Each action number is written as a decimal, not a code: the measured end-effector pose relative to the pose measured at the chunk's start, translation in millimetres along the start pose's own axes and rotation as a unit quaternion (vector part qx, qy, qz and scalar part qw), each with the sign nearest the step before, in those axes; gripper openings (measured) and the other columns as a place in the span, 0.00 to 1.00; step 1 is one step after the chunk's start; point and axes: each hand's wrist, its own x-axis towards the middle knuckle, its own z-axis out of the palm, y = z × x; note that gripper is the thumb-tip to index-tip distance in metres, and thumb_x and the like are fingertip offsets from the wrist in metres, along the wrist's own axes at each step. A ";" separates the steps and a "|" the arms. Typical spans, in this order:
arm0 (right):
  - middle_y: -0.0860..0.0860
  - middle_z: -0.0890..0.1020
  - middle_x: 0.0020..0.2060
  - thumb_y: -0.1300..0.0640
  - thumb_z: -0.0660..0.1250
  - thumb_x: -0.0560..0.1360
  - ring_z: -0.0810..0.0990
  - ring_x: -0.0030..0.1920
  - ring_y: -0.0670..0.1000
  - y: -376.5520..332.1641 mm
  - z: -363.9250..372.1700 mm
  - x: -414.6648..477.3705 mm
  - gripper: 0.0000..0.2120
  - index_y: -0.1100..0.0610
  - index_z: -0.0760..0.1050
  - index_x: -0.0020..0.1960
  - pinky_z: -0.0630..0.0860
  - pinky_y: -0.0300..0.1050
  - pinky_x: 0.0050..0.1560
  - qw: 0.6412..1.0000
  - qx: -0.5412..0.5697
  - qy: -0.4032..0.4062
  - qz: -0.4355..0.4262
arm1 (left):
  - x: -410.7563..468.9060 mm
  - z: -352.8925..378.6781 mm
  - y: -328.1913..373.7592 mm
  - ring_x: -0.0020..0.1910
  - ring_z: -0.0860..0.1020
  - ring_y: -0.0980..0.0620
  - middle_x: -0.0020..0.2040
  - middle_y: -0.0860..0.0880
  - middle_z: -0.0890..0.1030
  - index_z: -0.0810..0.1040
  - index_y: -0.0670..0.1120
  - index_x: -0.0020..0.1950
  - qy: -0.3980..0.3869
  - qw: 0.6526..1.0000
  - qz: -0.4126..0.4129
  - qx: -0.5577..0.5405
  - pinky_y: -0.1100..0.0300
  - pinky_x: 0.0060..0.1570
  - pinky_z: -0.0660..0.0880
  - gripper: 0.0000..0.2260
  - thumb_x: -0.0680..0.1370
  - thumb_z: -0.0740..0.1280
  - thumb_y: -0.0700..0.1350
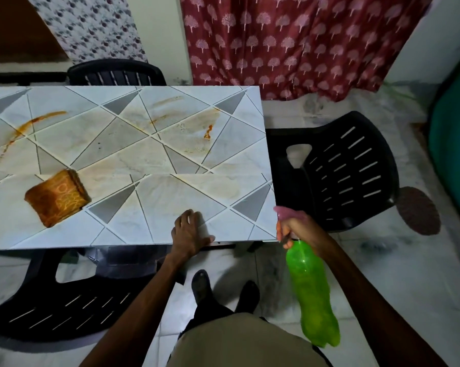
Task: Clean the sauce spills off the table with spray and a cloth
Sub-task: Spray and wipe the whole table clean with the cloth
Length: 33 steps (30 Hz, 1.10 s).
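The tiled table [133, 160] carries orange-brown sauce spills: a long streak [35, 121] at the far left, faint smears [160, 115] at the middle back, and a small blob [208, 133] near the right edge. A folded brown patterned cloth [58, 197] lies on the near left of the table, untouched. My left hand [189, 231] rests flat on the table's near edge, fingers spread. My right hand [293, 229] grips the neck of a green spray bottle [313, 292] with a pink trigger head [286, 211], held off the table's near right corner.
Black slatted plastic chairs stand to the right [348, 170], at the near left [64, 308] and behind the table [117, 72]. A red patterned curtain [290, 43] hangs at the back. My feet [223, 290] stand on the marble floor.
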 end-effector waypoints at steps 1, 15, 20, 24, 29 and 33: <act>0.59 0.78 0.31 0.69 0.60 0.64 0.74 0.22 0.51 9.3 -3.8 -4.6 0.27 0.57 0.80 0.60 0.73 0.42 0.25 1.000 -0.029 -0.011 0.001 | 0.9 2.2 2.9 0.74 0.58 0.42 0.76 0.46 0.58 0.63 0.49 0.74 0.001 1.000 0.003 0.004 0.44 0.67 0.64 0.40 0.67 0.76 0.59; 0.60 0.83 0.41 0.68 0.64 0.74 0.79 0.32 0.52 44.5 -77.9 -36.6 0.17 0.54 0.80 0.59 0.74 0.42 0.26 0.998 -0.063 -0.001 -0.004 | 6.7 29.6 52.1 0.72 0.61 0.40 0.75 0.46 0.60 0.64 0.49 0.74 0.003 0.998 0.060 0.027 0.44 0.66 0.66 0.41 0.66 0.76 0.60; 0.57 0.79 0.33 0.76 0.58 0.68 0.74 0.31 0.58 16.4 -75.6 -14.6 0.26 0.51 0.81 0.54 0.75 0.43 0.26 0.998 0.011 0.057 -0.015 | 9.8 34.1 64.8 0.70 0.63 0.40 0.74 0.46 0.62 0.65 0.49 0.73 0.013 0.997 0.075 0.027 0.44 0.64 0.67 0.41 0.65 0.76 0.60; 0.54 0.81 0.39 0.75 0.59 0.71 0.83 0.41 0.55 9.1 -68.0 -4.0 0.27 0.51 0.77 0.62 0.76 0.42 0.25 0.999 -0.001 0.040 -0.003 | 21.9 31.7 66.4 0.71 0.62 0.41 0.74 0.46 0.61 0.63 0.50 0.74 0.004 0.996 0.081 0.026 0.44 0.65 0.66 0.42 0.65 0.76 0.61; 0.54 0.80 0.29 0.71 0.62 0.67 0.75 0.32 0.57 21.8 -60.0 0.6 0.27 0.59 0.80 0.64 0.73 0.42 0.24 0.997 -0.052 0.049 0.030 | 48.2 22.7 61.7 0.71 0.63 0.39 0.75 0.44 0.63 0.64 0.46 0.75 0.007 0.995 0.095 0.021 0.43 0.64 0.67 0.45 0.65 0.74 0.64; 0.56 0.87 0.45 0.58 0.69 0.62 0.79 0.33 0.54 17.2 -51.6 8.7 0.23 0.45 0.82 0.56 0.79 0.50 0.35 0.992 -0.066 0.093 0.060 | 74.3 12.8 53.6 0.70 0.65 0.38 0.74 0.42 0.64 0.66 0.46 0.75 0.017 0.993 0.118 0.025 0.43 0.63 0.69 0.43 0.66 0.74 0.65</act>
